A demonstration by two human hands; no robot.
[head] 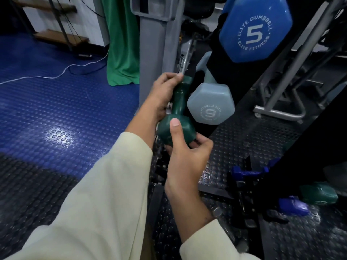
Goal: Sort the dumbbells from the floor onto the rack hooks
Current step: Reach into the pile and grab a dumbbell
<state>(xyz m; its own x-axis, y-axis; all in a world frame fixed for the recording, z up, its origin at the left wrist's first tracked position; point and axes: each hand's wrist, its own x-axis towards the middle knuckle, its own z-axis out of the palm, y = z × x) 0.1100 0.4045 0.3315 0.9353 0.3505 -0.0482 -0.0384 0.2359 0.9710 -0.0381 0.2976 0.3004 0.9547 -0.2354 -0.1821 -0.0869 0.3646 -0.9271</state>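
Observation:
A dark green dumbbell [178, 102] is held upright-tilted against the black rack [242, 79]. My left hand [163, 94] grips its upper end and shaft. My right hand [185, 154] cups its lower head, thumb pressed on the face. A grey dumbbell [211, 104] hangs on the rack just to the right of it. Above that hangs a big blue dumbbell [255, 30] marked 5. Low on the right sit small purple-blue dumbbells [293, 205] and another green one [319, 193], near the rack's foot.
A grey post [152, 53] stands just left of the rack, with a green cloth [122, 40] behind it. Blue studded flooring [56, 102] with a white cable [56, 76] lies left. A metal frame [281, 109] stands at the right.

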